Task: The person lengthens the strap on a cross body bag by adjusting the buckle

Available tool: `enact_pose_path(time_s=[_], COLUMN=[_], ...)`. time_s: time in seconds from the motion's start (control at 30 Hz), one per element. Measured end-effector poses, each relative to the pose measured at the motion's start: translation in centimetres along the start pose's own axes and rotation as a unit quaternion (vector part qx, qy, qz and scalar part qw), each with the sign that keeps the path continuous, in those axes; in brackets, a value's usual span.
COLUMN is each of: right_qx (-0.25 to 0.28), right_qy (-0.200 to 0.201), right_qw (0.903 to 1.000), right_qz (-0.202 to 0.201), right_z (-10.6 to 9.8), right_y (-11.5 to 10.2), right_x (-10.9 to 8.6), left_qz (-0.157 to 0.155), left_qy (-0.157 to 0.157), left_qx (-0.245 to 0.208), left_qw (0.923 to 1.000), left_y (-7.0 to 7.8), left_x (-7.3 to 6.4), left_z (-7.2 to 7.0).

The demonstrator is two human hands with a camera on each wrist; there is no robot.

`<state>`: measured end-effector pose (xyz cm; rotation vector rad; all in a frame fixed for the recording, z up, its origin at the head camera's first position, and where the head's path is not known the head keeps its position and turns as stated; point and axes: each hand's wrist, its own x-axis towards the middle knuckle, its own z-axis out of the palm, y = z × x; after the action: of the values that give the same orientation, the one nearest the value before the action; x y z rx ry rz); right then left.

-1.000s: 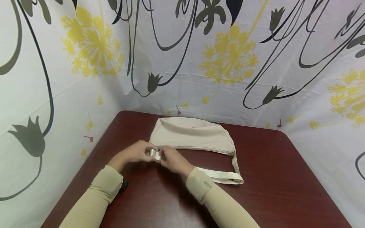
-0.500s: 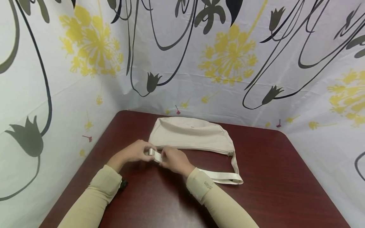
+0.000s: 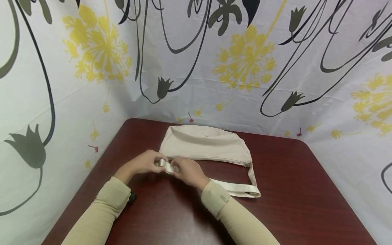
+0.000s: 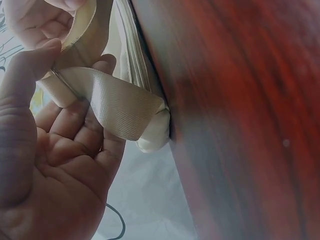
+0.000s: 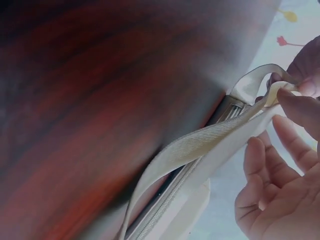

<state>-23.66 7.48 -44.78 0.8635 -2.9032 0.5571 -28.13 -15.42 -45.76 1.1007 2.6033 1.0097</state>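
Note:
A cream fabric shoulder bag (image 3: 205, 143) lies on the table, its zipped edge towards me. My left hand (image 3: 145, 162) pinches the bag's flat strap at its left end, beside the bag's near left corner. In the left wrist view, the strap (image 4: 120, 105) loops through a thin slider (image 4: 65, 82) under the thumb tip. My right hand (image 3: 190, 173) pinches the strap just right of the left hand, with a short piece between them. Two layers of strap (image 5: 195, 145) run from its fingers in the right wrist view, alongside the zip (image 5: 170, 200).
The dark red wooden table (image 3: 294, 190) extends around the bag. Farther right, the strap's folded bend (image 3: 254, 194) rests on the tabletop and leads back to the bag's right end. A patterned white cloth (image 3: 196, 68) hangs behind and at both sides.
My right hand has shifted slightly right, and more strap shows between the hands. Its fingers have changed position on the strap. My left hand keeps its pinch, and the bag stays in place.

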Motion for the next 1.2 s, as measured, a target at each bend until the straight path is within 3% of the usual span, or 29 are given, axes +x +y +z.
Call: enact_pose_path(time_s=[0.43, 0.8, 0.9, 1.2], right_qx=[0.041, 0.074, 0.065, -0.040], right_qy=[-0.005, -0.014, -0.013, 0.015], right_qw=[0.9991, 0.9971, 0.9978, 0.9989], right_qz=[-0.012, -0.008, -0.001, -0.022], right_z=[0.17, 0.73, 0.64, 0.58], right_y=[0.02, -0.63, -0.72, -0.86], right_x=[0.21, 0.52, 0.42, 0.21], left_qz=[0.003, -0.005, -0.002, 0.003], left_qy=[-0.010, -0.017, -0.015, -0.006], left_qx=[-0.003, -0.005, -0.002, 0.005], left_qw=[0.9999, 0.9998, 0.9999, 1.0000], left_y=[-0.05, -0.28, -0.36, -0.48], left_x=[0.43, -0.10, -0.02, -0.02], left_z=[0.07, 0.17, 0.24, 0.26])
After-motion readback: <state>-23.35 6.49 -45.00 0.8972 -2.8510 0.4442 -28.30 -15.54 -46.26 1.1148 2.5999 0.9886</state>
